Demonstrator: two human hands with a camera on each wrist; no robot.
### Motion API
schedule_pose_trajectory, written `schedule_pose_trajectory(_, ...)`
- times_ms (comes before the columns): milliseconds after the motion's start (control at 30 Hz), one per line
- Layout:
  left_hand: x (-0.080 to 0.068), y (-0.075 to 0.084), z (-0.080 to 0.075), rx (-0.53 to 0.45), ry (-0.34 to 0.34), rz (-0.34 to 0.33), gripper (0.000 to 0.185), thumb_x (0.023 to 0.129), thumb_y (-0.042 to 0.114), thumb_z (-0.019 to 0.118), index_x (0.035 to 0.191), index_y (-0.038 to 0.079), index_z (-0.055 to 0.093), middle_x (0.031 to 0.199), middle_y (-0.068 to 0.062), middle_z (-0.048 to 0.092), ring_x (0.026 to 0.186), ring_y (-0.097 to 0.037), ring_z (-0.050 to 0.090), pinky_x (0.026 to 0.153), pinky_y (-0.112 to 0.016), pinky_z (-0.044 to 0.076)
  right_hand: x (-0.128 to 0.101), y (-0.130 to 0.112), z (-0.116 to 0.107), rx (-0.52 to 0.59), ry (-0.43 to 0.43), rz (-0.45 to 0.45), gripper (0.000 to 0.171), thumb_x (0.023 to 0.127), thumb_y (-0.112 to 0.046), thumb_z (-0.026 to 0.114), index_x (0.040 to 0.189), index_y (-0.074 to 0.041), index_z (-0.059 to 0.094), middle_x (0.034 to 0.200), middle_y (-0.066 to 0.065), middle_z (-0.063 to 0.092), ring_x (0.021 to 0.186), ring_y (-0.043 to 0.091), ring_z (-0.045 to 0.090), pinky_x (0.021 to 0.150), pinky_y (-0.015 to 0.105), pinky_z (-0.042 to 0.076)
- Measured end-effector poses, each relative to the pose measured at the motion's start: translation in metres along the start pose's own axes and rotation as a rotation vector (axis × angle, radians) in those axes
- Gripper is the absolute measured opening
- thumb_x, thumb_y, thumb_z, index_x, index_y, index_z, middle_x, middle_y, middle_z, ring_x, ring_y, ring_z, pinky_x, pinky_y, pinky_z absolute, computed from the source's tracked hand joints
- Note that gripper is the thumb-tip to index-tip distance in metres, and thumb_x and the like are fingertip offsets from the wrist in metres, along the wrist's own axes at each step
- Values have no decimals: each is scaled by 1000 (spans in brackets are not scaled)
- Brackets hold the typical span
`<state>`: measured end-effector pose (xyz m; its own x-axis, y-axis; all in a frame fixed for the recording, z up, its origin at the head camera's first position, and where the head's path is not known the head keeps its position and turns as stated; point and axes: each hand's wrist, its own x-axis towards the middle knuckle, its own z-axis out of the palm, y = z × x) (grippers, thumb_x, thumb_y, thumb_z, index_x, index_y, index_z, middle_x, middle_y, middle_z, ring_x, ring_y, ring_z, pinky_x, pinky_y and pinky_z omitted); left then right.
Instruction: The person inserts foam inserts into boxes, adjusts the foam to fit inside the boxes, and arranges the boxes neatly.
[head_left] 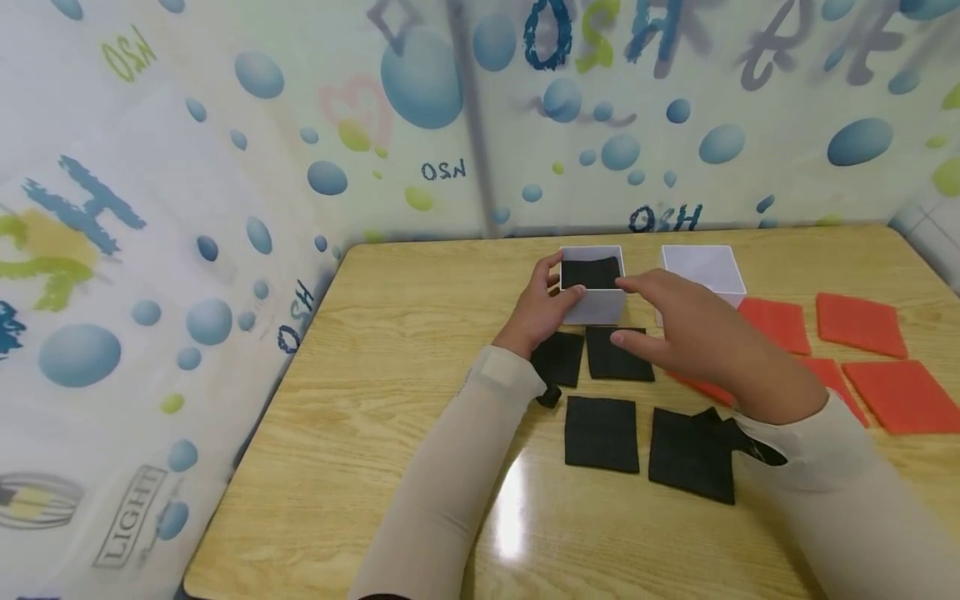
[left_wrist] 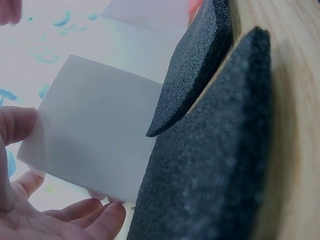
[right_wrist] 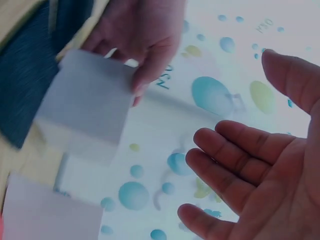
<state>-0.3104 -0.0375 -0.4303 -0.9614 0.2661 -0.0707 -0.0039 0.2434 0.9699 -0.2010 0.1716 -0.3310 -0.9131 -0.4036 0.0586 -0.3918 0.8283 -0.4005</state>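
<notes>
Left hand: gripping the white box, black pad lying inside.
Right hand: hovering spread wide, empty, at the box's 4 o'clock.

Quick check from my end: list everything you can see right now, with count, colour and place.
White box: 1, white, table centre, black pad inside.
Second white box: 1, white, to its right.
Black foam pads: 4 on table, black, near the boxes' front; 1 more in the first box.
Red foam pads: 4, red, table right.
Table: 1, light wood.
Left hand: grips the first box.
Right hand: open, fingers spread, beside that box.
</notes>
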Motion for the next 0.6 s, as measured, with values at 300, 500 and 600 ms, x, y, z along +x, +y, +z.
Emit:
schedule_pose_trajectory(300,1,0,0,-26,-13,-8,72,104,31,66,165,37,29,166,-14,38,151,-36,43,116,-54,45,-39,31,6,-86,-85,25,84,89,-48,83,152,-3,52,152,25,54,138,47,51,105,69,47)
schedule_pose_trajectory(500,1,-1,0,-26,-4,-21,71,104,31,67,164,39,29,167,-13,38,151,-35,42,116,-55,45,-66,49,17,-141,-155,48,94,80,-63,84,148,-3,56,148,24,58,130,46,58,100,67,51)
schedule_pose_trajectory(600,1,-1,1,-33,-10,-19,71,104,30,66,165,39,29,167,-13,38,151,-35,42,117,-55,44,-79,57,25,-184,-194,78,103,73,-75,82,145,-3,60,145,25,60,128,47,59,97,67,52)
